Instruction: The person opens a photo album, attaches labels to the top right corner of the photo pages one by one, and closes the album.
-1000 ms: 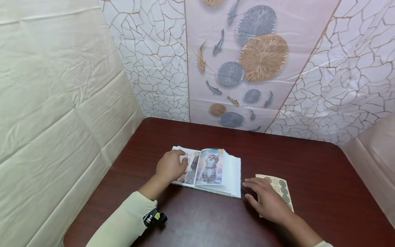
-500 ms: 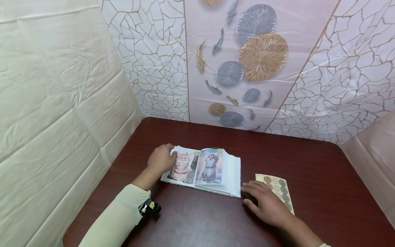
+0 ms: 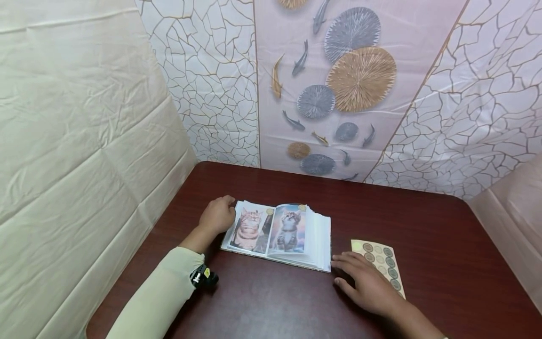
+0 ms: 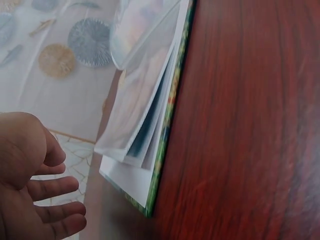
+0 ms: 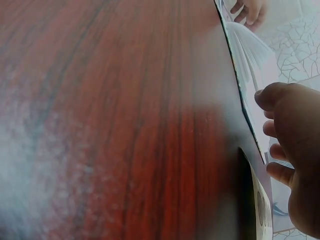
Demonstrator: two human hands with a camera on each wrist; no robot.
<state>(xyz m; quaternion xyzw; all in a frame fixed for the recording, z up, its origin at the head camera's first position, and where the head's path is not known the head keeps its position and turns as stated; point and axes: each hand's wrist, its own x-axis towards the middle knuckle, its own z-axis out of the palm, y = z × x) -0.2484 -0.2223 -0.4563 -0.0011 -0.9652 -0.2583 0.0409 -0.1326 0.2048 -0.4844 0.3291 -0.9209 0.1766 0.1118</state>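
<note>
A photo album [image 3: 318, 240] lies spread on the table, showing two cat pictures behind clear sleeves. On the left page is an orange cat picture [image 3: 247, 230]; a grey kitten picture [image 3: 288, 228] fills the right one. Small round gold stickers sit at the pictures' top right corners. My left hand [image 3: 217, 215] is at the album's left edge, its fingers loose and holding nothing in the left wrist view. Fingertips of my right hand [image 3: 365, 283] are right at the album's right edge. That hand partly covers a sheet of round stickers [image 3: 388, 264].
The dark red-brown table [image 3: 275, 301] reaches back to a patterned cloth wall [image 3: 220, 84]. A cream cloth [image 3: 93, 141] hangs along the left side. A small black device [image 3: 203, 277] is strapped at the left wrist.
My left hand has drawn back leftward off the left page to the album's edge, uncovering the orange cat picture. My right hand has shifted slightly left and down, showing more of the sticker sheet.
</note>
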